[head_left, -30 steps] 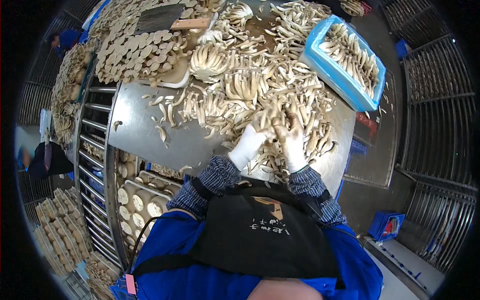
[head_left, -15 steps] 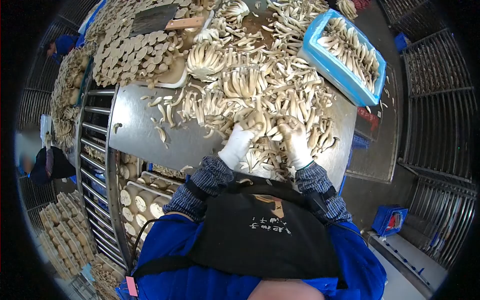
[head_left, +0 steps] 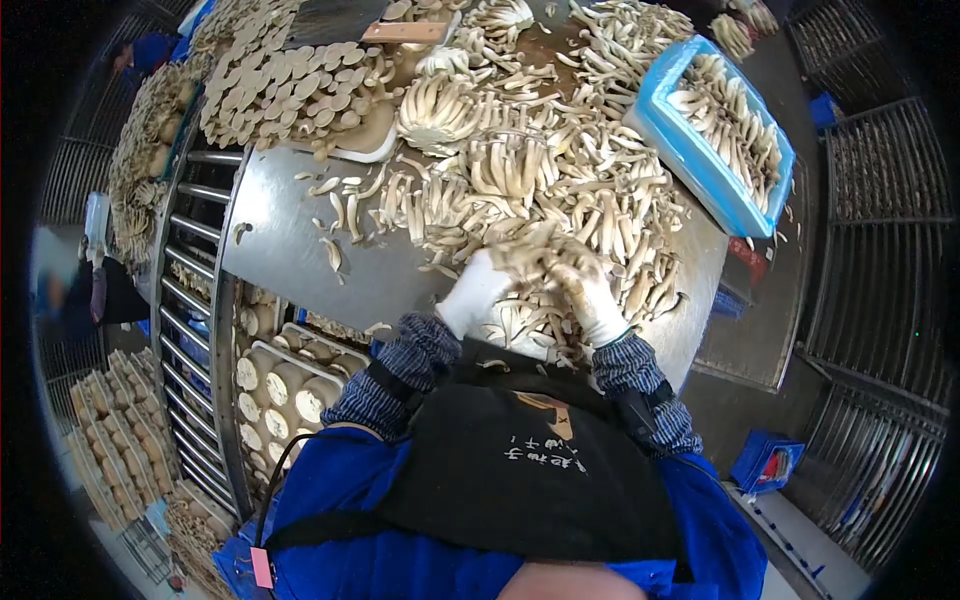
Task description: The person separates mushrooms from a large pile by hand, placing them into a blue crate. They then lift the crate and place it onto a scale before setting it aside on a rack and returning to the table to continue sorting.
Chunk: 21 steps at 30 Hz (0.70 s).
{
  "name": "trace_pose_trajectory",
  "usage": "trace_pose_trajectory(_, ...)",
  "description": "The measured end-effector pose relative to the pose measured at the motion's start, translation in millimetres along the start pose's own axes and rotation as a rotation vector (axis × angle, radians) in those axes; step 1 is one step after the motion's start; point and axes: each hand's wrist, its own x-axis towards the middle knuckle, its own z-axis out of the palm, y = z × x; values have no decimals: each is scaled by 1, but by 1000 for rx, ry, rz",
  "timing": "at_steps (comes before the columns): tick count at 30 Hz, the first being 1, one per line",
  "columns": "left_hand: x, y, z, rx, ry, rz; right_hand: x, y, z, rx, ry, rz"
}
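Note:
My left hand (head_left: 495,275), in a white glove with brown-stained fingers, is low over a heap of pale long-stemmed mushrooms (head_left: 510,165) on a metal table. Beside it my right hand (head_left: 582,285), gloved the same way, has its fingers curled in towards the left. The fingertips almost meet and are closed around a few mushrooms, partly blurred and hidden by the fingers. Short loose mushrooms (head_left: 525,322) lie between my wrists at the table's near edge. A whole mushroom cluster (head_left: 440,112) sits beyond my left hand.
A blue-lined crate (head_left: 690,165) of mushrooms stands at the right. At the back left are packed mushroom caps (head_left: 300,105) in a tray and a wooden-handled cleaver (head_left: 405,32). Metal rollers (head_left: 195,270) run along the left, with a tray of bottles (head_left: 275,400) nearby. Another person (head_left: 95,285) stands far left.
My hands have come closer together, with the left fingers shifting right towards the right hand. The whole view has tilted slightly, moving the table things rightward and the cleaver up.

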Motion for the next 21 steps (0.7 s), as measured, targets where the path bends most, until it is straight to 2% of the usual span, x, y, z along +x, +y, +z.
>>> trace_pose_trajectory(1, 2, -12, 4, 49, -15, 123, -2, 26, 0, 199, 32, 64)
trace_pose_trajectory(2, 8, -35, 1, 100, -32, 247, 1, 35, -3, 199, 27, 71)
trace_pose_trajectory(3, 25, -87, -17, 301, 114, 163, 6, 40, -8, -59, 16, -110)
trace_pose_trajectory(4, 22, -76, -22, 301, 119, 161, 10, 45, -11, -317, 4, -292)
trace_pose_trajectory(5, 17, -51, -25, 441, 167, 74, 13, 54, -10, -44, 85, -125)
trace_pose_trajectory(6, 12, -29, -29, 580, 214, -15, 5, 23, -2, 140, 241, 170)
trace_pose_trajectory(7, 9, -15, -40, 812, 141, -33, 3, 17, -3, 67, 253, 132)
trace_pose_trajectory(8, 10, -21, -49, 813, 144, -36, 2, 15, -8, -5, 266, 92)
trace_pose_trajectory(9, 13, -34, -58, 939, 239, 117, 6, 44, -26, -37, 264, 34)
trace_pose_trajectory(10, 14, -43, -62, 1061, 332, 269, -4, 23, -21, -125, 296, 91)
trace_pose_trajectory(11, 9, -15, -59, 1296, 420, 192, -5, 46, -31, -338, 311, -90)
trace_pose_trajectory(12, 17, -12, -64, 1300, 416, 187, -5, 68, -40, -550, 324, -275)
trace_pose_trajectory(13, 25, -10, -71, 1323, 503, 153, -9, 66, -37, -545, 324, -270)
trace_pose_trajectory(14, 33, -7, -77, 1345, 592, 120, -13, 59, -32, -324, 294, -156)
trace_pose_trajectory(15, 43, -7, -81, 1392, 563, 14, -16, 53, -27, -104, 262, -43)
trace_pose_trajectory(16, 55, -9, -88, 1396, 563, 15, -18, 48, -22, -100, 262, -45)
trace_pose_trajectory(18, 72, -11, -98, 1465, 598, -126, -21, 41, -13, -552, 313, -165)
trace_pose_trajectory(20, 69, 3, -105, 1500, 567, -50, -28, 36, -9, -526, 341, -208)
trace_pose_trajectory(21, 72, -2, -123, 1305, 558, -69, -32, 32, -9, -612, 334, -240)
